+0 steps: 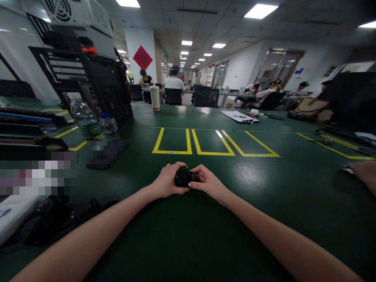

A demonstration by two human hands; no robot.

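Observation:
Both of my hands meet over the green table [194,231], around a small black rounded object [181,178]. Its exact kind cannot be made out. My left hand [167,180] wraps the bulky left part, thumb below and fingers over the top. At the narrower right end, my right hand [207,180] closes its thumb and fingertips on the same black object. Fingers hide part of that end. Just beyond my hands, yellow tape outlines [189,141] mark the tabletop.
On the left stand an open computer case [108,86], a water bottle [85,117] and a smaller blue-capped bottle [108,127]. Farther back are a white cup [154,98] and a clipboard [239,116]. Another person's hand [364,174] is at the right edge.

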